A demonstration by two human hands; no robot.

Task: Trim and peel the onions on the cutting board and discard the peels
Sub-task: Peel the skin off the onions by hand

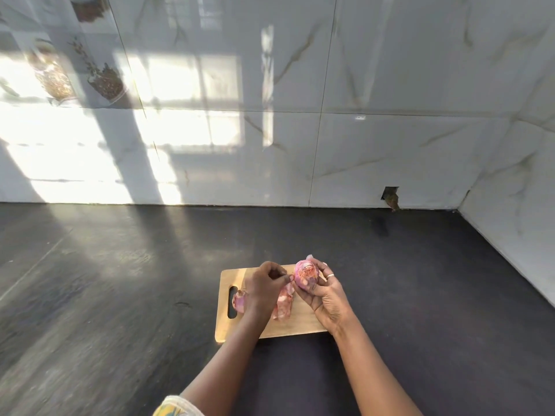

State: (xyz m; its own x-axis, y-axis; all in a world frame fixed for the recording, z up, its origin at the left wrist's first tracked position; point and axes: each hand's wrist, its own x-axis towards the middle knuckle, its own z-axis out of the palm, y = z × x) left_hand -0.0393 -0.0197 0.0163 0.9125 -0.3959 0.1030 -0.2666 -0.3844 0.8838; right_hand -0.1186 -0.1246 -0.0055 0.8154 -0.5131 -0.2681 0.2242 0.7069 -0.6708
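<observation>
Onion (305,277) is sitting gripped in the right hand (326,295), just right of the left hand (264,288), whose fingertips are pinching peel.

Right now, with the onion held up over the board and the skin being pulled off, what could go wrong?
1. The right hand holds the onion above the cutting board; a hard tug from the left hand could make it slip and drop.
2. Loose peels already lie on the board, and more may spill onto the dark counter.
3. The left hand partly hides another onion piece by the handle slot, so it could get knocked.
</observation>
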